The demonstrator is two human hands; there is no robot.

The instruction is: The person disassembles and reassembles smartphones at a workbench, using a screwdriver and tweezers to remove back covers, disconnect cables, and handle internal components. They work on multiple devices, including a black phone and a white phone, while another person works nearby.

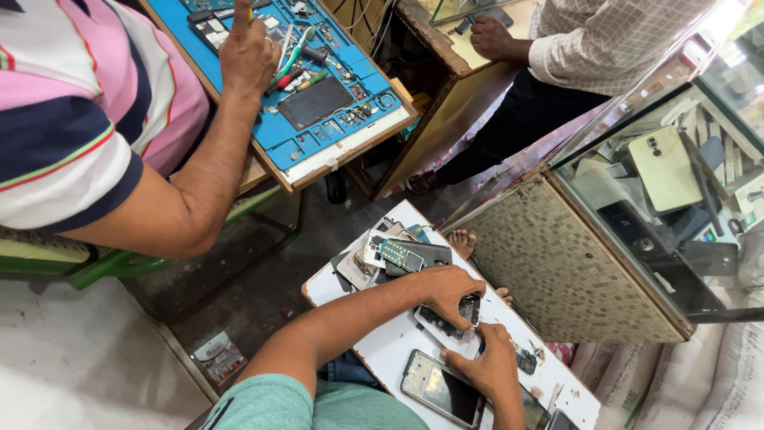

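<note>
Currently we hold an opened phone body (pixel 452 318) on the white board (pixel 382 346), left hand (pixel 447 288) clamped over its upper end and right hand (pixel 487 366) gripping its lower end, long axis running diagonally away from us, back removed, internals exposed, reassembly apparently outstanding

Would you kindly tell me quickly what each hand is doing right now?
Left hand: closed over an opened phone on the white board.
Right hand: fingers curled, pressing on the same phone's lower end.
</note>
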